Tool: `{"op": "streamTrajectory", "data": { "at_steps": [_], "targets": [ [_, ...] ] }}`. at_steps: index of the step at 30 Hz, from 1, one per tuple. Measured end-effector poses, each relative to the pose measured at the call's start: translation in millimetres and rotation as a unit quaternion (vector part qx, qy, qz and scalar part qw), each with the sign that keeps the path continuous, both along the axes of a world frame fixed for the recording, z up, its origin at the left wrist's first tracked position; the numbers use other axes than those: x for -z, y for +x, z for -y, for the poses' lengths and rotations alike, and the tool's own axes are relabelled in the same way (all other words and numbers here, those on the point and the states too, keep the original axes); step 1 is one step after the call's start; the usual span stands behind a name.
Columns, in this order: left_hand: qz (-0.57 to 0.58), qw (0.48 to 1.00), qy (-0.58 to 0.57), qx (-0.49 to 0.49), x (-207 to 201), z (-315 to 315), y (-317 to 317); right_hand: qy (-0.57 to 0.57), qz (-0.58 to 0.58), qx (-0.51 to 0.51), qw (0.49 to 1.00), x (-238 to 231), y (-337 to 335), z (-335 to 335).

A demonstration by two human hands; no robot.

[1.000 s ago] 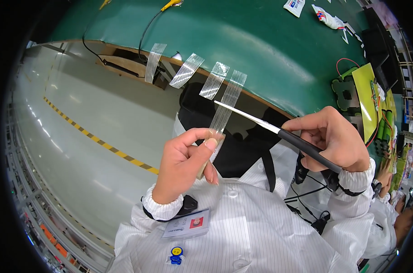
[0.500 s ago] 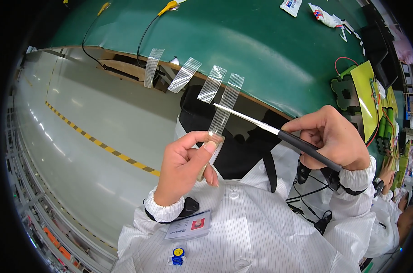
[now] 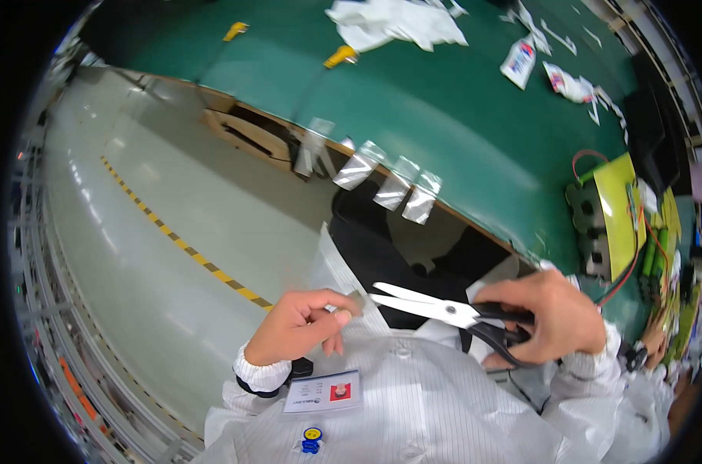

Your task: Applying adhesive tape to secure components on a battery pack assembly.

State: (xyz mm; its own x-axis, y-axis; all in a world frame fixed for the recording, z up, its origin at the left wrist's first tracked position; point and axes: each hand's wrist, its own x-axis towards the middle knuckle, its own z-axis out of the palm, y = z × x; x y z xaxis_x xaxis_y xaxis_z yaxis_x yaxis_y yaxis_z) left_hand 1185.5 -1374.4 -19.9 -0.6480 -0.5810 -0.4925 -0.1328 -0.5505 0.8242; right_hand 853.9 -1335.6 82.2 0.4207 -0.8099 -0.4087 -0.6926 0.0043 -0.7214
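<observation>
My right hand (image 3: 556,317) holds black-handled scissors (image 3: 453,311), fingers in the loops, with the white blades spread and pointing left. Their tips are close to my left hand (image 3: 298,323), which is closed in a pinch in front of my chest. A small greyish-brown end of the tape roll (image 3: 357,297) shows at its fingertips; the rest is hidden and blurred. Several short strips of clear striped tape hang from the near edge of the green table (image 3: 459,116), among them a left strip (image 3: 313,147) and a rightmost strip (image 3: 424,198).
Yellow clips on black cables (image 3: 340,56) and a crumpled white sheet (image 3: 397,23) lie on the table. Two white packets (image 3: 519,63) lie farther right. At the right stands a battery assembly with a yellow board (image 3: 618,209). Another person's hand (image 3: 654,336) is at the far right.
The strip that ran from the table edge to my left hand is now cut, its upper piece hanging there. Both hands have moved down toward my chest, and the scissors have opened.
</observation>
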Motion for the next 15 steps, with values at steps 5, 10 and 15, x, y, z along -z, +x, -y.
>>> {"op": "streamTrajectory", "data": {
  "at_steps": [5, 10, 15],
  "targets": [
    [0.077, 0.994, -0.068, -0.040, -12.8, 17.7, 35.1, -0.092, 0.087, 0.125, 0.984, 11.2, -14.3, -35.1],
    [0.090, 0.944, -0.212, -0.235, -40.6, 67.4, 47.4, -0.057, 0.279, 0.384, 0.878, 20.2, 30.0, -41.9],
    [0.071, 0.954, -0.201, -0.209, -33.7, 133.9, 27.2, -0.093, 0.298, 0.380, 0.871, -1.3, 77.5, -11.1]
  ]
}}
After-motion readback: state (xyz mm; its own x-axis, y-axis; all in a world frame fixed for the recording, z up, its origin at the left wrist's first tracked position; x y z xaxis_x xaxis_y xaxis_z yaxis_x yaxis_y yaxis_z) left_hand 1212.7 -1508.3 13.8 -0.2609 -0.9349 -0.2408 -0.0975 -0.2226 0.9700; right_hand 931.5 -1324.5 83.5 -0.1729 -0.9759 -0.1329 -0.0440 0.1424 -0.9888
